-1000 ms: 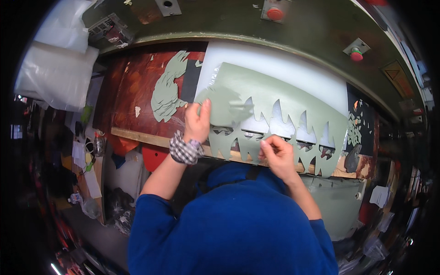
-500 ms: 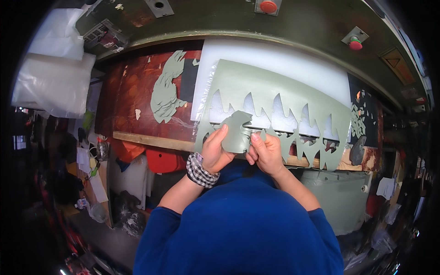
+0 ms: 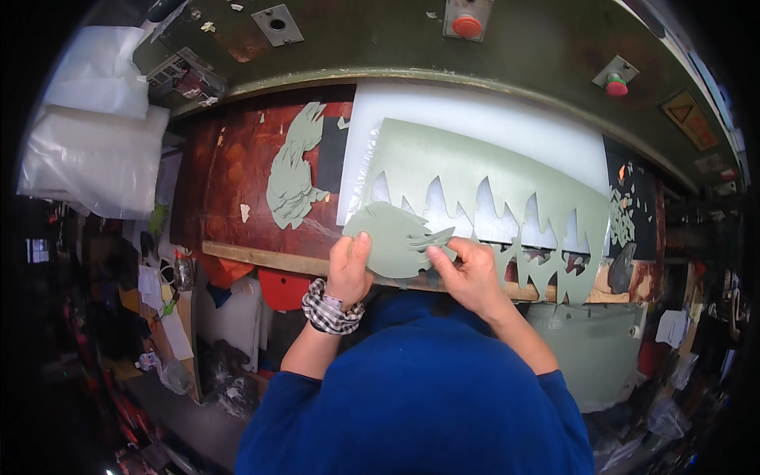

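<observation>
A stack of thin grey-green cut pieces (image 3: 386, 241) is held between my hands, over the front edge of the bench. My left hand (image 3: 349, 273) grips its rounded left side, thumb on top. At the other end, my right hand (image 3: 473, 275) pinches the narrow pointed tips, which fan apart in layers. Just beyond lies the large grey-green sheet (image 3: 491, 154), with a row of jagged cut-outs along its near side. That sheet rests on a white board (image 3: 467, 99), and part of it is hidden behind the stack and my hands.
More cut pieces (image 3: 291, 184) lie in an overlapping pile on the reddish bench top (image 3: 237, 170). Small scraps (image 3: 621, 218) dot the dark right end. A green machine beam (image 3: 356, 39) with red buttons (image 3: 467, 27) spans the back. Clear plastic bags (image 3: 95, 150) hang at left.
The stack has turned from curled and upright to flatter and more spread, its broad face showing. My left hand has moved slightly left, and my right hand slightly right and lower.
</observation>
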Available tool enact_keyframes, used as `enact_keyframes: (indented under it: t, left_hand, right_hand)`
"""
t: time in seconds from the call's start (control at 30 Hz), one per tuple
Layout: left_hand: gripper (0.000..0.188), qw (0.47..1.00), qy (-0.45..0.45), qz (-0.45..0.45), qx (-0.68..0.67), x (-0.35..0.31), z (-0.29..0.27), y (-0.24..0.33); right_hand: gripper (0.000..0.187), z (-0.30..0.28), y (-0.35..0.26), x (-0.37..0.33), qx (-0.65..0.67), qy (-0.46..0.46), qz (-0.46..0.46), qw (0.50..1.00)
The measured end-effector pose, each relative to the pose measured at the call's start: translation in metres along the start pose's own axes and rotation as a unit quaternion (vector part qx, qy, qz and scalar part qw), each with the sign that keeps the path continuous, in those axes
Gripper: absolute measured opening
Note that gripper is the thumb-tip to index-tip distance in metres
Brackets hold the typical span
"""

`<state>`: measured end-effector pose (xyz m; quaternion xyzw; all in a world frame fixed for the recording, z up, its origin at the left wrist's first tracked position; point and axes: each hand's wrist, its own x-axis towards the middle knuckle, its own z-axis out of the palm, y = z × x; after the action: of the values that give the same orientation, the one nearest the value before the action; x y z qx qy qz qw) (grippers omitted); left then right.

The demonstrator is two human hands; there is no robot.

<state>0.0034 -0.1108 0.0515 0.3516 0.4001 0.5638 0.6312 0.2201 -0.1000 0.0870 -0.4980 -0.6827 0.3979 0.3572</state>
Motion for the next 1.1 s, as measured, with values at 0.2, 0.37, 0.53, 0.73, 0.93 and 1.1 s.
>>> enact_keyframes:
  t: [0.2,0.37,0.53,0.73,0.93,1.1]
  left_hand:
    - [0.03,0.984,0.087,0.057,0.147,0.011,-0.022,0.033]
    - [0.026,0.827,0.098,0.255,0.492,0.046,-0.07,0.091]
    - [0.044,0.583,-0.092,0.308,0.746,0.098,-0.136,0.12]
    - [0.057,0.531,-0.09,0.141,0.831,0.073,-0.152,0.096]
    - [0.035,0.713,-0.044,0.075,0.696,0.048,-0.065,0.041]
    - [0.031,0.801,0.112,-0.011,0.589,0.035,-0.037,-0.013]
  right_hand:
    - [0.027,-0.028,0.016,-0.023,0.251,-0.102,0.218,0.937]
    - [0.022,-0.058,0.038,-0.056,-0.068,-0.073,0.097,0.99]
    - [0.028,-0.06,0.048,-0.061,-0.111,0.062,0.137,0.982]
    - [0.022,-0.093,0.079,-0.069,-0.102,0.176,0.201,0.958]
    - [0.023,-0.162,0.151,-0.082,-0.351,0.316,0.19,0.86]
    - [0.046,-0.215,0.202,-0.103,-0.488,0.403,0.281,0.722]
